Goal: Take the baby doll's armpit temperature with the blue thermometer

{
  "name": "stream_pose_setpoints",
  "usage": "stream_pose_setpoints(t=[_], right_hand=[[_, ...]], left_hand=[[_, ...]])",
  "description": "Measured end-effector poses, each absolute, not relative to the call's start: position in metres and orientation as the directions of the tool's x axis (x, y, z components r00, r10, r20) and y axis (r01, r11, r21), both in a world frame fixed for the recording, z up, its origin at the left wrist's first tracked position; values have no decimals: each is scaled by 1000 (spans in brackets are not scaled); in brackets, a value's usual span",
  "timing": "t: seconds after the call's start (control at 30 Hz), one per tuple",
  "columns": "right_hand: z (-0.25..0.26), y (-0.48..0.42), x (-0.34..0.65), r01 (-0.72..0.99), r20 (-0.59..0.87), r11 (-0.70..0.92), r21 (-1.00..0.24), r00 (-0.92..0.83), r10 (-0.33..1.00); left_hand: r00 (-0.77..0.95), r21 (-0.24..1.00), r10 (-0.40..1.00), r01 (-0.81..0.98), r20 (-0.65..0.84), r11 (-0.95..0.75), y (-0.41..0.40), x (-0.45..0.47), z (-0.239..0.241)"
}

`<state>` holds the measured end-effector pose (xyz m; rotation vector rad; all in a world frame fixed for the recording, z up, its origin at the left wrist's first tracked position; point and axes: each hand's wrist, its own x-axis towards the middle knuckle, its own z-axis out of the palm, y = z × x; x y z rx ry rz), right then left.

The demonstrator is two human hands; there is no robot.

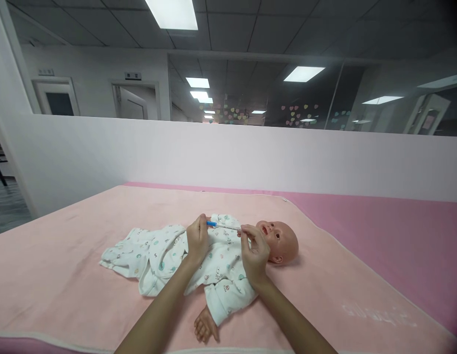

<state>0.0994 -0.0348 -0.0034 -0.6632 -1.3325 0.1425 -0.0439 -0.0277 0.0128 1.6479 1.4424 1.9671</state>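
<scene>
Between my two hands a thin thermometer (227, 226), whitish with a blue end, lies level above a baby doll's chest. Its blue end is pinched in the fingers of my left hand (198, 240). The fingertips of my right hand (255, 250) close on the other end, close to the doll's chin, and cover that tip. The baby doll (283, 241) lies on its back with its head to the right. It wears a white printed sleepsuit (223, 260); one bare doll hand (206, 325) sticks out of the sleeve towards me.
Under the doll spreads a peach-coloured blanket (66, 265) on a pink mat (398, 236). A low white wall (250, 157) stands behind it, with a glass window (265, 93) above. Dark floor (9, 206) shows at the far left.
</scene>
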Motion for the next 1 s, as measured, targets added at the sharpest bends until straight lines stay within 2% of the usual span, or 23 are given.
stream_pose_setpoints(t=[0.3, 0.6, 0.73, 0.87, 1.0], right_hand=[[-1, -37, 100, 305, 876, 821, -483, 162, 455], [3, -37, 98, 192, 766, 745, -639, 251, 592], [10, -35, 98, 156, 736, 728, -667, 289, 612], [27, -47, 112, 231, 761, 744, -627, 384, 523], [28, -97, 143, 492, 849, 719, -491, 454, 270]], left_hand=[[-441, 797, 664, 336, 604, -503, -30, -41, 17], [-410, 794, 681, 348, 607, -498, -30, -41, 16], [-346, 785, 709, 364, 614, -502, -27, -41, 13], [-188, 757, 754, 367, 629, -540, -26, -39, 12], [-44, 667, 756, 507, 653, -546, -32, -35, 16]])
